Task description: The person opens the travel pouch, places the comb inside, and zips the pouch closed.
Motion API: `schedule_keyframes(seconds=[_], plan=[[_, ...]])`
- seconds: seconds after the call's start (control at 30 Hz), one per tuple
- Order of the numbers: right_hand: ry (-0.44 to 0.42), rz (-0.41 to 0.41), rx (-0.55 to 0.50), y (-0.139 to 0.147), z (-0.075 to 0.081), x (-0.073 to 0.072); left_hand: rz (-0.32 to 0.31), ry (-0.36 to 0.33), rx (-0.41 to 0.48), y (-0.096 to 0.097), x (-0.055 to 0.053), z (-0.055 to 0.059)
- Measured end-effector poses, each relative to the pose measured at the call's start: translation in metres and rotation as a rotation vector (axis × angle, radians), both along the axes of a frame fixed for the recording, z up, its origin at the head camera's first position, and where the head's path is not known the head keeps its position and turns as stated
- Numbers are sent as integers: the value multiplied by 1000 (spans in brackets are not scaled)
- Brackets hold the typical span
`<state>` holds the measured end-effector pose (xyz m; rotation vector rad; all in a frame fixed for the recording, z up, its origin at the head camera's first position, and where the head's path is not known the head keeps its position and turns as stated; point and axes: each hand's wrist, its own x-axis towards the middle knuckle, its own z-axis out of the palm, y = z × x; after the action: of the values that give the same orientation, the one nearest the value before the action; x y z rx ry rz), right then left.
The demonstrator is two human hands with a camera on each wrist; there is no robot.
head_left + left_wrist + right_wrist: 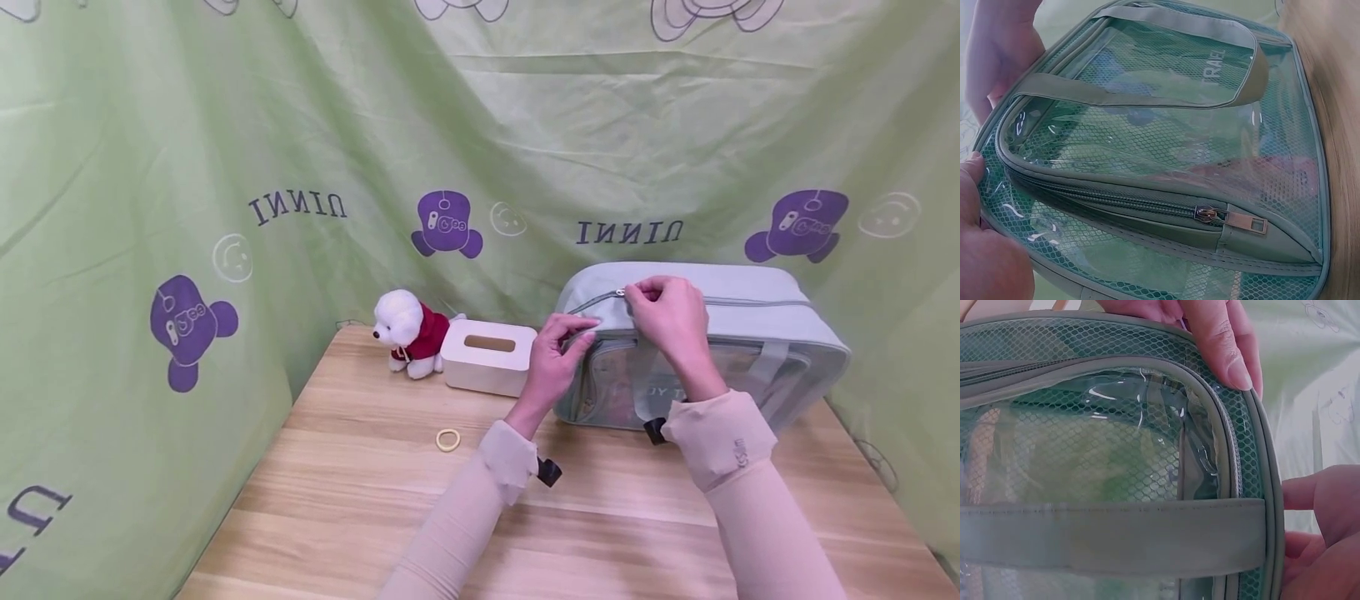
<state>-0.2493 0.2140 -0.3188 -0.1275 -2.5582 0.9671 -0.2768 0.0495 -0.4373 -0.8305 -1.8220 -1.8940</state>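
Note:
A pale green travel bag (750, 279) with clear mesh-patterned sides stands at the back right of the table. My left hand (553, 358) grips its upper left edge, and in the right wrist view the left thumb (1235, 372) lies on the front corner with fingers behind. On the bag's top, my right hand (671, 321) pinches the pull by the zipper slider (620, 292); the pull itself is hidden by the fingers. Left of the slider the zipper seam curves down toward the left hand. The front pocket zipper (1210, 214) and a strap handle (1141, 100) show in the left wrist view.
Left of the bag is a white tissue box (487, 357) with a slot on top. Beside it sits a white plush dog (408, 333) in a red hoodie. A small yellow ring (447, 440) lies on the wooden table (360, 500). Green printed cloth (360, 108) hangs behind and around.

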Motion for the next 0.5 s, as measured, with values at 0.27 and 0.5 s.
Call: schedule_keyframes(seconds=[0.27, 0.5], plan=[[91, 135, -3, 21, -5, 18, 9, -18, -1, 3, 0, -2], [222, 220, 18, 50, -20, 30, 29, -14, -20, 0, -2, 2]])
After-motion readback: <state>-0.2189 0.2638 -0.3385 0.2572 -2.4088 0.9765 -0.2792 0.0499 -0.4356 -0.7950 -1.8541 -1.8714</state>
